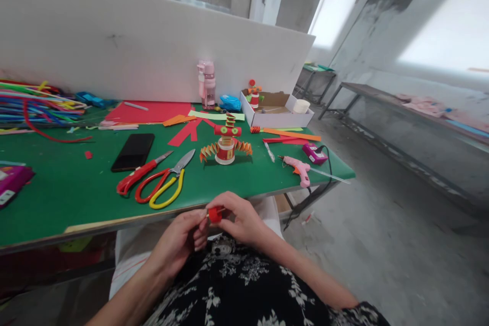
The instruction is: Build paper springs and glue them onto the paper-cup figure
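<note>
Both hands meet just below the front edge of the green table (pixel 69 188). My left hand (pixel 183 239) and my right hand (pixel 239 219) pinch a small red craft piece (pixel 215 214) between their fingertips, with a thin stick poking from its left side. On the table straight ahead stands a paper figure (pixel 226 145) with a red and white body and orange folded arms. Scissors with a red and a yellow handle (pixel 164 186) lie closest to my left hand, beside a red utility knife (pixel 139 173).
A black phone (pixel 133 152), red paper sheets (pixel 153 112), a bundle of coloured pipe cleaners (pixel 34 104), a pink bottle (pixel 207 84), a white cardboard box (pixel 277 112) and a pink glue gun (pixel 300 168) with its cable lie on the table. A white board stands behind. Metal benches line the right wall.
</note>
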